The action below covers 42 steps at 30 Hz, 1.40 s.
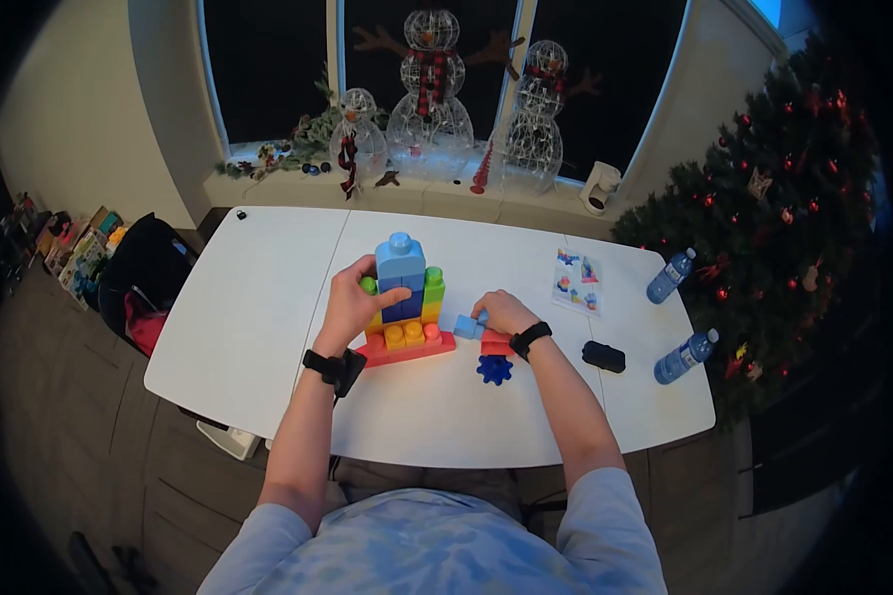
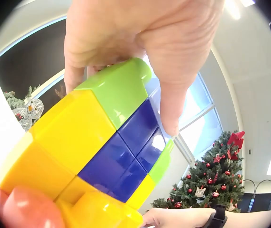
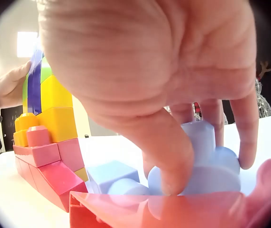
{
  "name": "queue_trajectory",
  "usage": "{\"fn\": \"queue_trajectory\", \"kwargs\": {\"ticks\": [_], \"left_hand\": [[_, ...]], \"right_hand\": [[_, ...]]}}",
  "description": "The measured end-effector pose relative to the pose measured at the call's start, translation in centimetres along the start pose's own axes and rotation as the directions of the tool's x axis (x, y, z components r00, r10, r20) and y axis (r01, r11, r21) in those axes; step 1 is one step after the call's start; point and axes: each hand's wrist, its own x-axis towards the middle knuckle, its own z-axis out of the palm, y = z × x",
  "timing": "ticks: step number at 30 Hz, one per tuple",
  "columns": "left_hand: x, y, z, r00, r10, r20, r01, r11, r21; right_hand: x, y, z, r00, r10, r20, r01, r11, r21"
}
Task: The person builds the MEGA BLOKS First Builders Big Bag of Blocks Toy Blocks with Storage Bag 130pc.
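A toy-block tower stands on a red base [image 1: 407, 350], with yellow, green and dark blue blocks [image 1: 401, 305] stacked up to a light blue block [image 1: 400, 260] at the top. My left hand [image 1: 347, 305] grips the tower's upper part from the left, thumb across the front and fingers behind the green block [image 2: 119, 88]. Right of the tower, my right hand [image 1: 509, 313] holds a studded light blue block [image 3: 211, 178] low over the table, thumb on the near side and fingers beyond. Beside that lies another light blue block [image 3: 114, 173]. A red block [image 3: 168, 211] sits just in front.
A dark blue gear-shaped piece [image 1: 494, 370] lies near the red block. Farther right on the white table [image 1: 258, 288] are a black case [image 1: 603, 357], a picture sheet [image 1: 576, 283] and two water bottles [image 1: 672, 276]. A decorated tree [image 1: 764, 198] stands past the right edge.
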Motion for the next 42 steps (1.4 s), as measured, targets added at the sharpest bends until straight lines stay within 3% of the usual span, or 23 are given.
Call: {"fn": "queue_trajectory", "kwargs": {"ticks": [3, 5, 11, 14, 18, 20, 22, 24, 25, 27, 28, 30, 34, 36, 40, 42], "left_hand": [[-1.6, 0.5, 0.0, 0.991, 0.128, -0.045, -0.125, 0.99, 0.059], [-2.2, -0.5, -0.2, 0.993, 0.106, -0.059, -0.104, 0.994, 0.045], [-1.8, -3.4, -0.7, 1.0, 0.021, 0.017, -0.02, 0.998, -0.053], [-1.7, -3.1, -0.9, 1.0, -0.019, 0.005, 0.019, 1.0, -0.016], [-1.6, -2.5, -1.0, 0.999, -0.043, 0.017, 0.043, 0.999, 0.018], [-1.7, -2.5, -1.0, 0.998, -0.051, 0.022, 0.051, 0.999, 0.008], [-1.7, -3.1, -1.0, 0.999, -0.036, 0.016, 0.036, 0.999, 0.003], [-1.6, -3.4, -1.0, 1.0, -0.017, 0.011, 0.017, 1.0, -0.003], [-1.6, -3.4, -1.0, 1.0, -0.02, 0.007, 0.02, 1.0, 0.01], [-1.6, -3.4, -0.9, 1.0, -0.024, 0.003, 0.024, 0.999, 0.021], [-1.7, -3.2, -0.9, 1.0, -0.027, 0.004, 0.027, 1.0, 0.012], [-1.8, -3.0, -0.9, 0.999, -0.031, 0.006, 0.031, 1.0, 0.004], [-1.7, -3.2, -0.8, 1.0, -0.023, 0.006, 0.023, 1.0, -0.008], [-1.7, -3.6, -0.7, 1.0, -0.01, -0.009, 0.01, 1.0, -0.024], [-1.8, -3.6, -0.7, 1.0, 0.0, -0.008, 0.0, 1.0, -0.007], [-1.8, -3.7, -0.7, 1.0, 0.007, -0.001, -0.007, 1.0, -0.015]], "right_hand": [[-0.8, 0.4, -0.1, 0.998, -0.023, -0.063, 0.024, 1.0, 0.011], [-1.4, 0.1, -0.6, 0.979, 0.136, -0.15, -0.128, 0.99, 0.065], [-1.1, -1.7, -0.8, 0.983, 0.056, -0.175, -0.051, 0.998, 0.033], [-1.2, -4.2, -1.0, 0.992, 0.039, -0.119, -0.048, 0.996, -0.077], [-0.2, -4.6, -1.2, 0.991, 0.007, -0.134, -0.019, 0.996, -0.089], [0.3, -4.9, -4.0, 0.948, 0.076, -0.31, 0.023, 0.953, 0.302], [-0.4, -6.6, -8.4, 0.856, 0.078, -0.512, 0.19, 0.872, 0.452], [-1.0, -8.7, -12.5, 0.754, 0.01, -0.657, 0.364, 0.827, 0.429], [-1.5, -9.8, -14.3, 0.754, 0.011, -0.656, 0.363, 0.827, 0.43], [-2.5, -12.2, -17.2, 0.757, -0.186, -0.627, 0.485, 0.802, 0.348], [-3.1, -13.6, -18.4, 0.758, -0.186, -0.626, 0.485, 0.802, 0.349], [-3.7, -15.8, -19.7, 0.798, -0.358, -0.484, 0.502, 0.84, 0.206], [-1.4, -16.9, -18.3, 0.774, -0.401, -0.491, 0.512, 0.852, 0.112], [-1.0, -17.2, -17.8, 0.714, -0.485, -0.505, 0.531, 0.845, -0.061], [-1.2, -17.5, -17.5, 0.747, -0.448, -0.491, 0.508, 0.861, -0.014], [-1.3, -17.5, -17.6, 0.82, -0.382, -0.426, 0.466, 0.878, 0.109]]}}
